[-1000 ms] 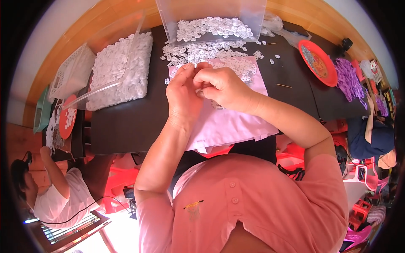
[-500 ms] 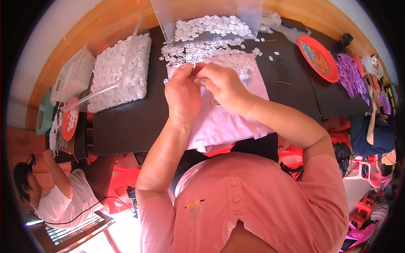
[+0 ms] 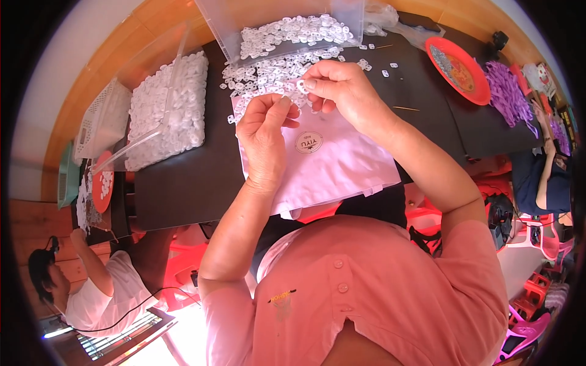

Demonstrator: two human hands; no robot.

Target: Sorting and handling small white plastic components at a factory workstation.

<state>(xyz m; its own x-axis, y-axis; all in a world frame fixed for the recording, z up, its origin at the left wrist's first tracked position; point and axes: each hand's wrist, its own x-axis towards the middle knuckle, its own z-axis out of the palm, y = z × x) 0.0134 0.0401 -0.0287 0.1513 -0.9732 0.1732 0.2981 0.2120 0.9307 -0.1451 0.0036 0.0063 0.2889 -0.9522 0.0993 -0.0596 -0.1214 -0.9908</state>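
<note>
My right hand (image 3: 349, 91) pinches a small white plastic piece (image 3: 302, 86) between thumb and fingertips. A short gap away to the left, my left hand (image 3: 265, 127) has its thumb pressed to its forefinger; whatever is between them is too small to make out. Both hands hover over a pink cloth bag (image 3: 348, 161) with a round printed mark, laid flat on the dark table. Past my fingers, a loose heap of small white plastic pieces (image 3: 256, 78) with holes spreads over the table and the bag's far end.
Behind the heap, a clear plastic bin (image 3: 221, 30) lies tipped toward me with more pieces. A second clear bin (image 3: 168, 113) full of white pieces stands left. At right are a red plate (image 3: 473, 91) and purple strips (image 3: 510, 97). One person (image 3: 107, 293) sits at left, another (image 3: 540, 186) at right.
My hands, close together before, have moved apart. The right hand has risen up and to the right, and a white piece now shows in its fingers. The whole view has shifted slightly.
</note>
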